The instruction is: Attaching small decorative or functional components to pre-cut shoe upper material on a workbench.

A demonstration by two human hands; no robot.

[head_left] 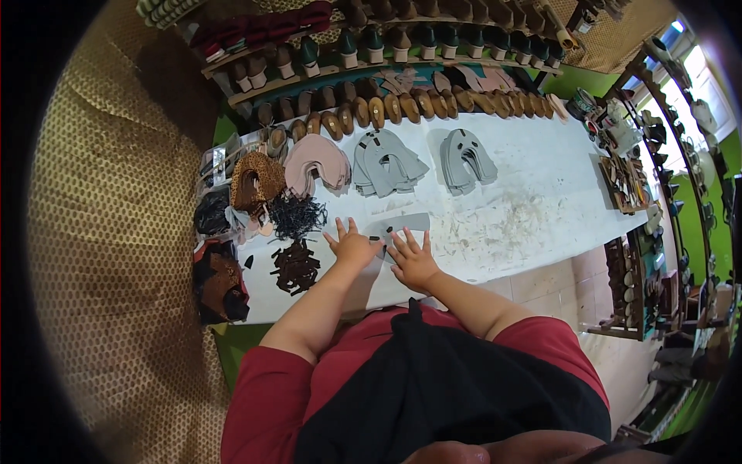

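Note:
On the white table, both my hands lie over a flat grey cut piece (418, 221) with small dark strips on it. My left hand (353, 245) rests at the piece's left edge, fingers spread and thumb pointing toward the other hand. The fingers of my right hand (415, 261) are spread flat on its near part, hiding some of it. Beyond them sit two stacks of curved grey pieces, the left one (369, 166) and the right one (453, 166), with dark strips on top. A heap of brown strips (295, 267) and a heap of black strips (297, 216) lie left of my left hand.
A pink stack (313, 148) and a leopard-patterned stack (267, 165) stand at the far left. Rows of brown shoe lasts (376, 110) line the table's back, below shelves of more lasts. A tool box (623, 184) sits at the right end; shoe racks (657, 139) stand beyond it.

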